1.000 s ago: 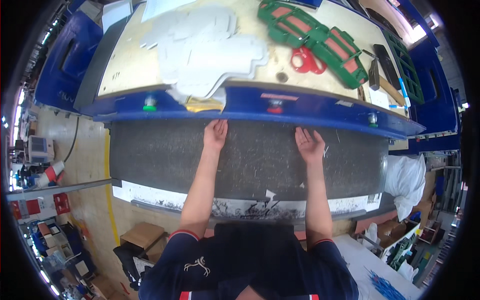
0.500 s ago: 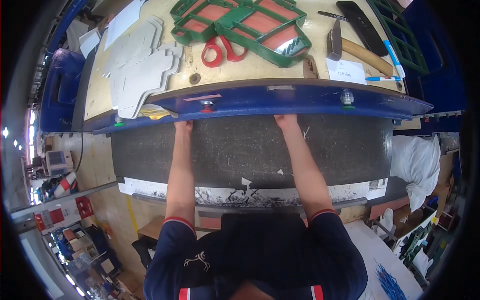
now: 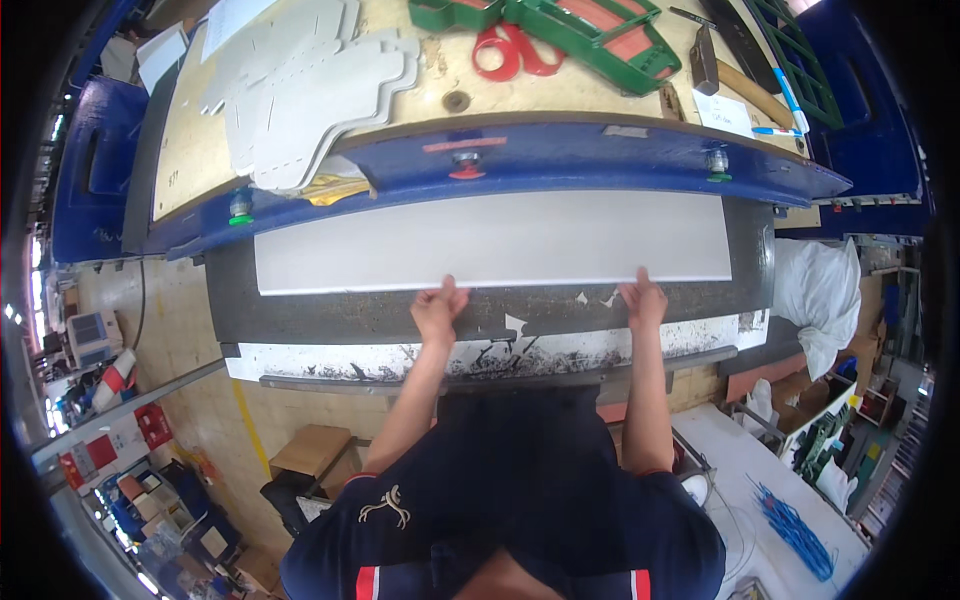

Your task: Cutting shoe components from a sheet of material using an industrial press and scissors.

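both forearms reach in from below, and the left hand [image 3: 437, 308] and right hand [image 3: 643, 298] stand well apart at the near edge of a long white sheet [image 3: 490, 240]. each looks to be pinching that edge between thumb and fingers; the right is a little blurred, so how firm its hold is cannot be told. the sheet lies on a dark, scuffed bed [image 3: 232, 290], its far side up against a blue beam [image 3: 560, 168]; whether it runs under cannot be seen. to handle it well, i would move both hands at one pace, so the sheet stays square, and keep the pinch light, so the edge does not crease.

as for room, a metal bar [image 3: 330, 386] runs along the near side, then a smeared white strip [image 3: 310, 362]. torn paper scraps [image 3: 514, 325] lie on the bed between the hands and should be kept out from under the sheet. bare bed shows past both ends of the sheet, enough for small corrections sideways. the beam bounds the far side, with a red knob [image 3: 466, 166] on its face. above its left part, stacked grey-white card cutouts [image 3: 300, 120] overhang the edge of the wooden surface [image 3: 580, 105], with a yellow piece [image 3: 335, 190] below; a raised left hand could catch them. red-handled scissors [image 3: 497, 55] and a green-framed die [image 3: 610, 40] sit farther back.
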A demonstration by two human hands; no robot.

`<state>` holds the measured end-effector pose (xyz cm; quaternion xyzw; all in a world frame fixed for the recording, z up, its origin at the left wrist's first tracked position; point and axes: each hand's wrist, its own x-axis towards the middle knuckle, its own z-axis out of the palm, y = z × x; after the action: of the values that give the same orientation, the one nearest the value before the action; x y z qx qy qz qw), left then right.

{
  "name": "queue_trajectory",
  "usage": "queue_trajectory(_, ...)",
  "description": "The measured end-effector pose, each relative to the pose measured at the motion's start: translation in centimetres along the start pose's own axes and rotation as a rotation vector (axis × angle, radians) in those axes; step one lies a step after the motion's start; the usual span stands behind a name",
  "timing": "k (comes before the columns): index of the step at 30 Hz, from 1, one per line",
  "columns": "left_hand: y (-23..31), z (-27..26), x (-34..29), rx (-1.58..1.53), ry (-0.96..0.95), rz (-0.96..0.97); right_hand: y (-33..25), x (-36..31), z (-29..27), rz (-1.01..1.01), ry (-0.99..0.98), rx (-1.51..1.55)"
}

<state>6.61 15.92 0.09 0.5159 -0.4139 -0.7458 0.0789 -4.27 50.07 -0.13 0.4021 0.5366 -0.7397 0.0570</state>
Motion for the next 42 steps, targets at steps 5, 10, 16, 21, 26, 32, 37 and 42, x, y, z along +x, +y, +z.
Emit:
queue_trajectory(5, -3.2, -2.7, -3.9, -0.035, -0.155, -0.05, 1.3, -0.9, -6.4, 0.078, 0.066, -0.038)
queue_trajectory(10, -3.8, -3.9, -3.3, -0.03, -0.235, 0.032, 0.7, -0.9, -7.3, 0.058, -0.004, -0.069)
queue_trajectory(16, -6.8, -3.8, -5.1, -0.042, -0.129, 0.045, 0.2, -0.2, -8.5, 0.022, 0.025, -0.113)
queue_trajectory(21, -8.0, -4.6, -5.8, -0.049, -0.097, -0.004, 1.1, -0.3, -8.9, 0.004, -0.022, -0.055)
queue_trajectory(26, -7.5, -3.7, -6.6, 0.021, -0.034, 0.021, 1.2, -0.5, -8.6, 0.014, -0.041, 0.009)
queue_trajectory(32, -7.2, -2.9, -6.5, -0.004, 0.052, -0.023, 1.0, 0.1, -9.5, 0.014, -0.027, -0.027)
queue_trajectory(37, -7.3, -3.8, -5.7, 0.116, -0.019, -0.009, 0.7, 0.4, -9.9, -0.029, -0.07, -0.185)
queue_trajectory(42, -7.6, -4.5, -5.7, 0.196, 0.014, 0.059, 0.7, 0.4, -10.3, -0.015, -0.122, -0.33)
